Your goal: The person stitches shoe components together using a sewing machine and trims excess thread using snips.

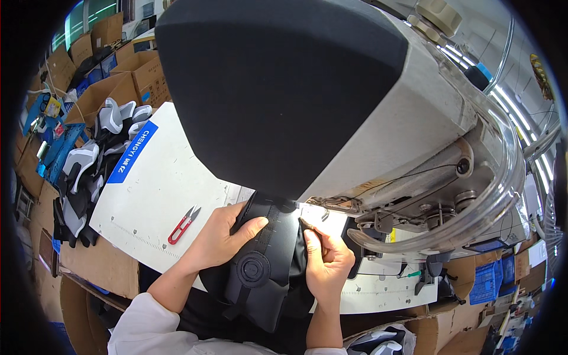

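Note:
A black padded piece [276, 234] with a raised round disc [253, 269] lies under the head of a sewing machine [278, 89]. My left hand [222, 236] grips its left edge, thumb on top and the other fingers partly hidden. On the other side my right hand [326, 260] pinches the right edge close to the brightly lit sewing spot, its fingers curled. The machine head hides the needle area. Black material hangs from the piece toward my lap. Red-handled thread snips [184, 225] rest on the white table left of my left hand.
The white table [160, 183] has thread scraps on it. To the left sit a heap of black, grey and white sewn pieces [80, 171] and cardboard boxes [142, 74]. A clear curved guard [414, 239] juts out at right. A blue crate [488, 281] stands beyond.

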